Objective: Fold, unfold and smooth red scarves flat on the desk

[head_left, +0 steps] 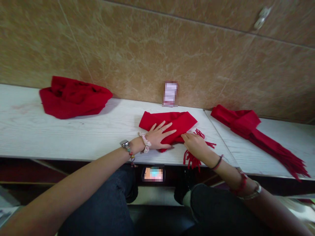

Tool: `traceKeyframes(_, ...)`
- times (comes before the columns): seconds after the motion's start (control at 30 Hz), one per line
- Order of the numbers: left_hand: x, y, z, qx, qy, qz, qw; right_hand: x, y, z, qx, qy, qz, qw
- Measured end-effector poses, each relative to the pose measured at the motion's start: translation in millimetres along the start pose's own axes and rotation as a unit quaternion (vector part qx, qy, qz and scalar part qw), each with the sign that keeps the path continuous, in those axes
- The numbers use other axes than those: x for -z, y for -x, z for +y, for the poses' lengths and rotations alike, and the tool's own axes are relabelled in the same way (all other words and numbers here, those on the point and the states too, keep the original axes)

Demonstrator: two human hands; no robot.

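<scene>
A red fringed scarf (180, 121) lies folded on the white wood-grain counter in front of me. My left hand (157, 136) rests flat on its middle, fingers spread, wearing a ring and a pale scrunchie at the wrist. Beside it, at the scarf's lower right edge, my right hand (196, 146) has its fingers closed, pinching the cloth near the fringe. Red tassels (192, 160) spread out around and below that hand. Part of the fold is hidden beneath my hands.
To the right lies another red fringed scarf (246, 126), folded with a long tail. A crumpled red cloth (76, 101) sits on the left. Brown marbled tiles (137, 49) rise behind the counter (118, 127). A blurred upright card-like item (170, 94) stands against them; a lit screen (154, 173) shows below the edge.
</scene>
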State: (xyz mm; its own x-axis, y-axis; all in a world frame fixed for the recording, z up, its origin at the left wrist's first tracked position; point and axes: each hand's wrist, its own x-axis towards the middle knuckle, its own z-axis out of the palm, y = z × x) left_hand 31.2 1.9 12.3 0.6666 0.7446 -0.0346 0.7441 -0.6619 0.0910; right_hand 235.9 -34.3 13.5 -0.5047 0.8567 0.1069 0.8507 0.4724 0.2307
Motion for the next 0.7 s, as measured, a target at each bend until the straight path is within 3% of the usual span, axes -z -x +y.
traceKeyframes(0.13,-5.7,-19.1,1.8,0.040,0.027,-0.010,0.999,16.2,-2.3,7.6,0.009,0.034,0.056,0.998)
traceKeyframes(0.2,-8.9,-28.8,-1.6,0.067,0.032,-0.001,0.997,16.8,0.0,12.8,0.023,0.045,0.041,0.998)
traceKeyframes(0.33,-13.2,-39.8,-11.6,0.085,0.021,0.010,0.996,8.2,12.1,30.6,0.007,0.054,-0.079,0.995)
traceKeyframes(0.53,-6.5,-37.5,-13.5,0.085,0.043,-0.007,0.995,19.8,36.3,69.5,-0.153,0.064,-0.266,0.949)
traceKeyframes(0.6,-2.9,-37.8,-11.0,0.083,0.049,0.004,0.995,28.5,34.6,73.1,-0.159,0.052,-0.240,0.956)
traceKeyframes(0.7,-1.7,-41.1,-8.0,0.072,0.049,0.036,0.996,31.3,16.3,65.0,-0.101,-0.015,-0.061,0.993)
